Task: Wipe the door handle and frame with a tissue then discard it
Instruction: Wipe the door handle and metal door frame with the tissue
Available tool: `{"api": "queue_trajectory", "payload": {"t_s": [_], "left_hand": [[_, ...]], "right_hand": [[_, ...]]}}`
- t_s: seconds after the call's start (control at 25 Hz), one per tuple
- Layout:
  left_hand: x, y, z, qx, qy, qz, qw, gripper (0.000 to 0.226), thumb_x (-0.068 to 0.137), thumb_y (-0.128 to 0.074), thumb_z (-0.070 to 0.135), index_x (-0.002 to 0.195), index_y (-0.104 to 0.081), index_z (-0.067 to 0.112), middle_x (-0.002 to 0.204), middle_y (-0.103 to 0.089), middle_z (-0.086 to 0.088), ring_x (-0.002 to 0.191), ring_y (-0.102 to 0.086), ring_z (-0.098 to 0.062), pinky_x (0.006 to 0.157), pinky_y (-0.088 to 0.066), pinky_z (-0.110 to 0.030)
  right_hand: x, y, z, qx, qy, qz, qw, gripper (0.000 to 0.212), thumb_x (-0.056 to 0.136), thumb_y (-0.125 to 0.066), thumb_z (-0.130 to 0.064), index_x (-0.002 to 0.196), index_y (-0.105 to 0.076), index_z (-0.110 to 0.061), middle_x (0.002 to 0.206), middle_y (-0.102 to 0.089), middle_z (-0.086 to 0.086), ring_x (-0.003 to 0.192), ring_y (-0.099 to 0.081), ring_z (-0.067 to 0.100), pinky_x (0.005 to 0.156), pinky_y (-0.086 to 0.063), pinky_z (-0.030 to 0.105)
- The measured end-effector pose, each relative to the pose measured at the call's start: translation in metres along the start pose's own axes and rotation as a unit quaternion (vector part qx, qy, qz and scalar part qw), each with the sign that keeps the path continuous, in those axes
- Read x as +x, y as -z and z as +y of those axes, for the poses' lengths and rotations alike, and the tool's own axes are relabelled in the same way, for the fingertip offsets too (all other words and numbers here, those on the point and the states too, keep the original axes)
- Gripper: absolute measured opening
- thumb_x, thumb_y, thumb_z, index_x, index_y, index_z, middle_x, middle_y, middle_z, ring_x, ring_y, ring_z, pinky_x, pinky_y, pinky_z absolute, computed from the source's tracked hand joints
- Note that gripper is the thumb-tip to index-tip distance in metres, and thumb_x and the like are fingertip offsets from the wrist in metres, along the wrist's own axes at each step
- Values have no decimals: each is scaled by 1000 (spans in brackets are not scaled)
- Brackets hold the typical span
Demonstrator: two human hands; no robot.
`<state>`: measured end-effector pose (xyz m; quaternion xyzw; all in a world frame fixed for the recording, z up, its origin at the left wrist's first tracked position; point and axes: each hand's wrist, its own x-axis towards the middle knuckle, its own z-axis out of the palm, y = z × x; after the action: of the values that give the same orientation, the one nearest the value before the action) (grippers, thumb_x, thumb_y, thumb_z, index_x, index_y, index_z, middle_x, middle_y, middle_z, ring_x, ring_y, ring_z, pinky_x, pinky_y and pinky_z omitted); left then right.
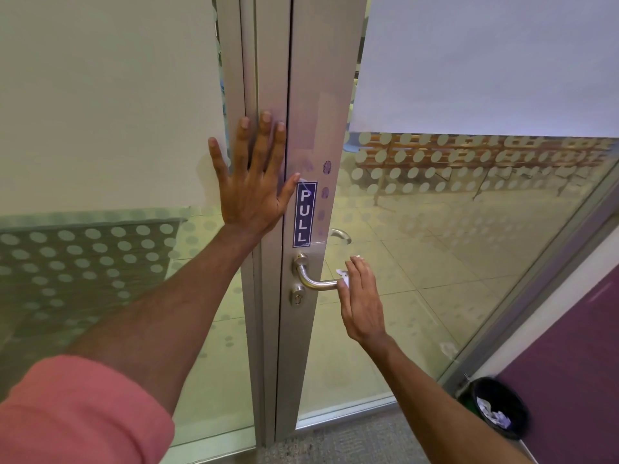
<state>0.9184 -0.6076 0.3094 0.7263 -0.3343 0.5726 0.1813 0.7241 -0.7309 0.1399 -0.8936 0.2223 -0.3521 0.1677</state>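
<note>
A silver lever door handle (313,279) sticks out from the grey metal door frame (318,105), below a blue PULL sticker (304,214). My right hand (361,298) is wrapped over the handle's free end with a white tissue (343,276) pressed between palm and metal; only a small corner of the tissue shows. My left hand (254,177) lies flat with fingers spread on the fixed frame post, left of the door's edge, holding nothing.
A black waste bin (500,406) with crumpled white paper inside stands on the floor at the lower right, against a purple wall (569,363). Glass panels with frosted dots flank the door. A keyhole (297,296) sits under the handle. Grey carpet lies underfoot.
</note>
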Motion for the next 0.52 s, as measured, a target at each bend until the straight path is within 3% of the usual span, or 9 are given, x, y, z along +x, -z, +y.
{"api": "queue_trajectory", "payload": {"t_s": [0.12, 0.2, 0.28, 0.4, 0.44, 0.52], "left_hand": [[-1, -1, 0, 5, 0, 7, 1000, 75, 99, -23, 66, 156, -15, 18, 161, -25, -6, 147, -17, -29, 112, 2, -58], [-2, -1, 0, 5, -3, 7, 1000, 74, 100, -22, 65, 156, -14, 18, 161, -25, -6, 147, -17, -29, 113, 3, -58], [-2, -2, 0, 2, -6, 9, 1000, 74, 100, -23, 65, 156, -14, 18, 161, -24, -6, 147, -16, -29, 113, 5, -57], [-2, -3, -1, 5, -3, 10, 1000, 74, 100, -23, 65, 157, -14, 18, 161, -24, -6, 147, -18, -30, 113, 3, -58], [-2, -3, -1, 4, -4, 11, 1000, 74, 100, -22, 65, 157, -14, 19, 161, -24, -6, 147, -18, -30, 113, 3, -58], [-3, -4, -1, 4, -8, 13, 1000, 74, 100, -22, 64, 157, -14, 18, 161, -24, -6, 147, -16, -29, 113, 4, -58]], "right_hand": [[2, -4, -14, 195, -153, 27, 968, 51, 104, -26, -38, 148, -36, -13, 158, -28, -1, 146, -19, 8, 118, -18, 24], [7, -3, -23, 356, -257, 62, 896, 47, 106, -30, -35, 148, -36, -15, 151, -38, -1, 139, -32, 9, 116, -24, 27], [17, 1, -30, 517, -344, 123, 774, 41, 105, -35, -29, 141, -47, -12, 132, -54, 1, 120, -50, 14, 104, -40, 28], [32, 11, -37, 705, -414, 227, 529, 36, 104, -40, -17, 134, -53, -1, 131, -59, 9, 116, -59, 21, 98, -48, 32], [33, 14, -38, 737, -415, 243, 474, 36, 104, -39, -15, 134, -52, 2, 133, -58, 14, 115, -60, 26, 101, -48, 36], [29, 18, -44, 770, -413, 244, 421, 37, 105, -37, -14, 135, -49, 3, 133, -57, 19, 105, -63, 28, 101, -47, 41]]}}
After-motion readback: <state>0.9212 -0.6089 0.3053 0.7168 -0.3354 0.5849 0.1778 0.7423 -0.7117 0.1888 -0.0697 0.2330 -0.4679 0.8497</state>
